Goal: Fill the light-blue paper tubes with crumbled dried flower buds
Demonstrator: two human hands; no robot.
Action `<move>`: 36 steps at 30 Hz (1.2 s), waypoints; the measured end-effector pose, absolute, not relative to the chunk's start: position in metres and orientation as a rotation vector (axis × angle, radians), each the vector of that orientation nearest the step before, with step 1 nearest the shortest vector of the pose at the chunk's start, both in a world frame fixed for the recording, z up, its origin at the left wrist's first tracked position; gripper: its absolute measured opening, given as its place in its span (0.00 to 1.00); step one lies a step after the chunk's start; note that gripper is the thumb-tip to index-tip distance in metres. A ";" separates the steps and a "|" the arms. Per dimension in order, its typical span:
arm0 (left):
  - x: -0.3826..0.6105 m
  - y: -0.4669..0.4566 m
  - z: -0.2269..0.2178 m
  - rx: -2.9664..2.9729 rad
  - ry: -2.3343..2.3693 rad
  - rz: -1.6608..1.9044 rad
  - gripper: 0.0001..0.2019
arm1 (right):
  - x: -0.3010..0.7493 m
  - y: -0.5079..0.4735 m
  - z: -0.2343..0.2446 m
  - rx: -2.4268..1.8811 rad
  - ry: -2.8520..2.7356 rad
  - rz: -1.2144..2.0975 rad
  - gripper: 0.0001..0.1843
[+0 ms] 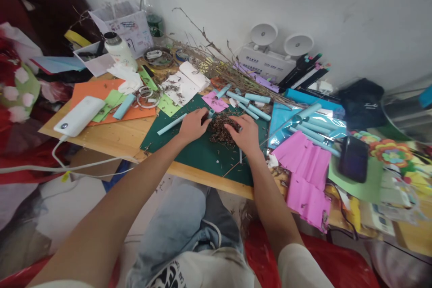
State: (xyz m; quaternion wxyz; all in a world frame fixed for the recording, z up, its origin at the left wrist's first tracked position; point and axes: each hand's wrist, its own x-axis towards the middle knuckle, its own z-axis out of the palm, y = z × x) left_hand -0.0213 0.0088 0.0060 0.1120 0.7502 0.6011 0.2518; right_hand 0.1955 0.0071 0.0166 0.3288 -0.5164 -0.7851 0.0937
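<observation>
While both hands sit on the green mat (202, 155) at the near edge of the wooden surface (124, 135), a pile of dried plant bits (220, 129) lies between them on the mat. Left hand (191, 126): grip closed, fingers curled round a short blue tube (211, 113) held just at the pile's left edge, open end showing. Right hand (245, 134): palm down, fingertips curled onto the right side of the pile and touching it; cannot tell whether that grip has pinched any bits or only rests on them.

Handling, as a judgement: the tube looks like rolled paper, so light, hollow and easy to crush. Hold it mid-length with a soft pinch, not at the mouth. The plant bits look dry, brittle and crumbly, nearly weightless and prone to scatter. Take small pinches from the top of the heap, or sweep them together rather than grab.

Around them: a long blue tube (171, 124) lies on the mat left of the left hand, and more rolled blue tubes (256, 98) lie behind the pile. Dry twigs (216, 65) sprawl across the back. Pink paper (305, 162) is stacked to the right, orange paper (97, 89) and a white power bank (79, 115) to the left. Loose crumbs are scattered over the mat.
</observation>
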 end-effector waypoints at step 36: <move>-0.022 0.007 0.008 2.204 1.684 0.808 0.05 | 0.133 0.030 0.068 -1.101 -1.480 0.788 0.10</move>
